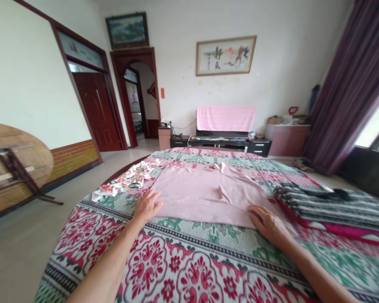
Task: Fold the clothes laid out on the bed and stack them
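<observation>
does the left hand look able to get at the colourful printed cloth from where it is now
Probably yes: the left hand rests open at the pink garment's edge, and the colourful printed cloth lies just beyond, with nothing visible blocking the way.

The one camera looks from the person's head, above the near side of the patterned cover (pixel 189 269), facing forward and down across its rounded far edge to the wall (pixel 175 46) over there; left hand (pixel 148 206) and right hand (pixel 268 225) are near, that wall well off.
</observation>
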`<action>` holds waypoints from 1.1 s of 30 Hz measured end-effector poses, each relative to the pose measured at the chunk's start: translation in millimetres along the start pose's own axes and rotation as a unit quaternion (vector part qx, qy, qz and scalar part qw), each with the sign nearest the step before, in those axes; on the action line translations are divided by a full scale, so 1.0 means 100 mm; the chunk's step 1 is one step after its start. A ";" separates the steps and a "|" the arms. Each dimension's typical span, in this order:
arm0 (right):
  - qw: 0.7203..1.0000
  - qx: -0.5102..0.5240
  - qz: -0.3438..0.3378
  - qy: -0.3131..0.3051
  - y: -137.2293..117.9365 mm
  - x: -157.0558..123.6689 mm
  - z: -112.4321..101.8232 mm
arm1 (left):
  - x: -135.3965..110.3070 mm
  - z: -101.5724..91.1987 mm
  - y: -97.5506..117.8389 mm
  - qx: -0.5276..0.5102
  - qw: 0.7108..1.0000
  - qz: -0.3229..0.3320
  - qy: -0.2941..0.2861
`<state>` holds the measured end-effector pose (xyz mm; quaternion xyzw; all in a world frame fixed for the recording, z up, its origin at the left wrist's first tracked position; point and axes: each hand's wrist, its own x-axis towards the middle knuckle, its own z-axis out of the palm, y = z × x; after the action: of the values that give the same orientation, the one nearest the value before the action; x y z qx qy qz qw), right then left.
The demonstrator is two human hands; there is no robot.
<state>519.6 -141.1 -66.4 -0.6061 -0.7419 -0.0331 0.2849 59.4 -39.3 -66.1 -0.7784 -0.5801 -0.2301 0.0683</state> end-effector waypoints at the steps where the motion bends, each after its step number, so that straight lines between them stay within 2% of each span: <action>1: 1.000 0.007 0.000 -0.006 -0.01 0.00 -0.03 | 0.00 -0.03 -0.03 -0.012 1.000 0.009 -0.016; 4: 0.999 0.031 -0.015 -0.033 0.01 0.01 -0.13 | 0.00 -0.16 -0.16 -0.069 0.990 0.040 -0.114; 7: 0.994 0.043 -0.041 -0.097 0.02 0.00 -0.25 | -0.01 -0.35 -0.23 -0.117 0.968 0.049 -0.215; 10: 0.985 0.028 -0.051 -0.165 -0.01 -0.02 -0.34 | -0.01 -0.47 -0.26 -0.132 0.953 0.040 -0.271; 12: 0.980 0.032 -0.059 -0.185 -0.05 -0.01 -0.37 | 0.01 -0.48 -0.27 -0.129 0.947 0.050 -0.289; 14: 0.979 0.049 -0.069 -0.185 -0.07 -0.01 -0.38 | 0.03 -0.41 -0.30 -0.116 0.950 0.063 -0.283; 16: 0.981 0.056 -0.072 -0.170 -0.07 0.00 -0.36 | 0.05 -0.29 -0.33 -0.098 0.961 0.072 -0.250; 20: 0.989 0.034 -0.058 -0.130 -0.04 -0.02 -0.28 | 0.03 -0.03 -0.39 -0.073 0.985 0.079 -0.134; 23: 0.994 0.000 -0.030 -0.101 0.00 -0.04 -0.22 | 0.01 0.09 -0.42 -0.070 0.992 0.082 -0.064; 27: 0.997 -0.039 -0.006 -0.071 0.03 -0.03 -0.15 | 0.02 0.10 -0.38 -0.075 0.996 0.049 -0.021; 30: 0.996 -0.061 0.015 -0.060 0.03 0.00 -0.15 | 0.06 0.05 -0.31 -0.069 0.998 -0.006 -0.015; 33: 0.995 -0.068 0.020 -0.071 -0.03 0.04 -0.23 | 0.10 -0.03 -0.27 -0.068 0.997 -0.025 -0.027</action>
<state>525.2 -147.8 -44.1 -0.6397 -0.7440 -0.0345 0.1898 35.1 -23.5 -63.1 -0.7723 -0.5841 -0.2496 -0.0069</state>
